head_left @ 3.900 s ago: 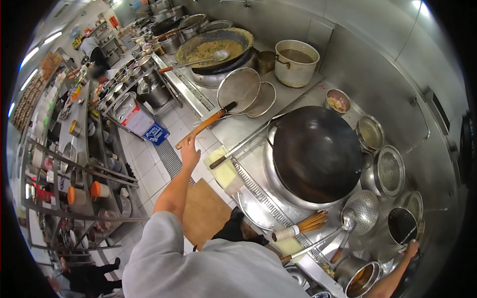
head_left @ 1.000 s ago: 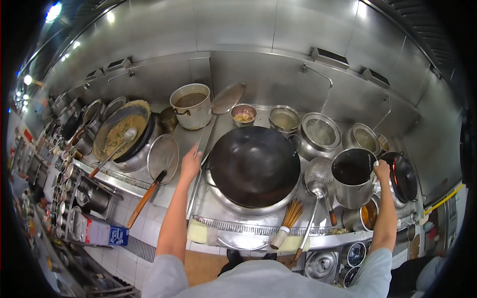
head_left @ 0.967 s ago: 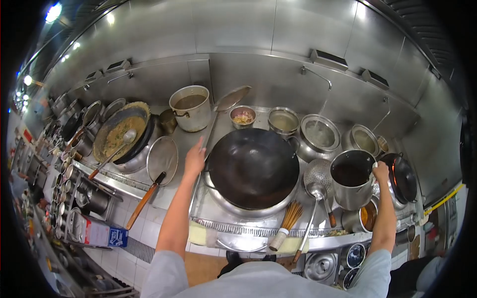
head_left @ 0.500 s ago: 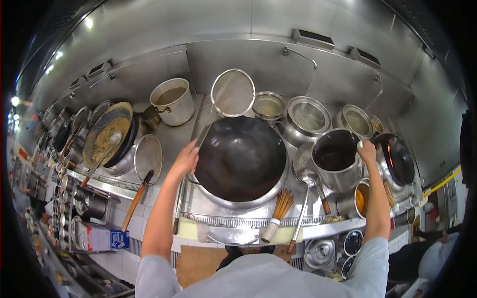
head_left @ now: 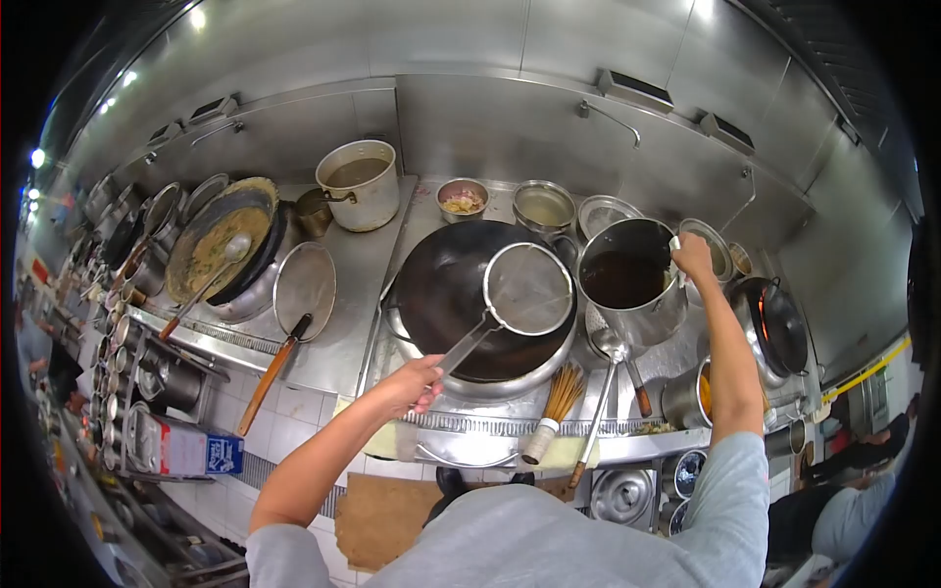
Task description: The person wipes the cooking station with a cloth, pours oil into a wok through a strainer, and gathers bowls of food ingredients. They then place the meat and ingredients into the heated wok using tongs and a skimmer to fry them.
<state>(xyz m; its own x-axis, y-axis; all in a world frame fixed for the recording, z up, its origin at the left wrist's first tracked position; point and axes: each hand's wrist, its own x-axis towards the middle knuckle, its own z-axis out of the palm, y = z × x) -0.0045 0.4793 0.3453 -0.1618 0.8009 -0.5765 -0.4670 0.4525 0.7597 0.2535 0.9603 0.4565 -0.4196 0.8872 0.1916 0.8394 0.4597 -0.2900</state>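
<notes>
My left hand is closed around the handle of a round fine-mesh strainer, which hovers above the right part of a big black wok. Bare dark metal shows in the wok beside the mesh. In my right hand is the grip of a deep metal pot. Dark liquid fills part of that pot, which tilts slightly just right of the wok. A ladle and a perforated skimmer, partly hidden by the pot, lie below it. A bamboo brush rests at the wok's front right.
Behind the wok stand a small bowl of food pieces and a metal bowl of liquid. A tall pot stands back left. Further left are a food-crusted wok and another strainer. A lidded wok glows orange at right.
The strainer has swung from behind the wok to over it, uncovering the small bowl of food. The pot has moved left and up toward the wok. Water no longer runs from the back tap.
</notes>
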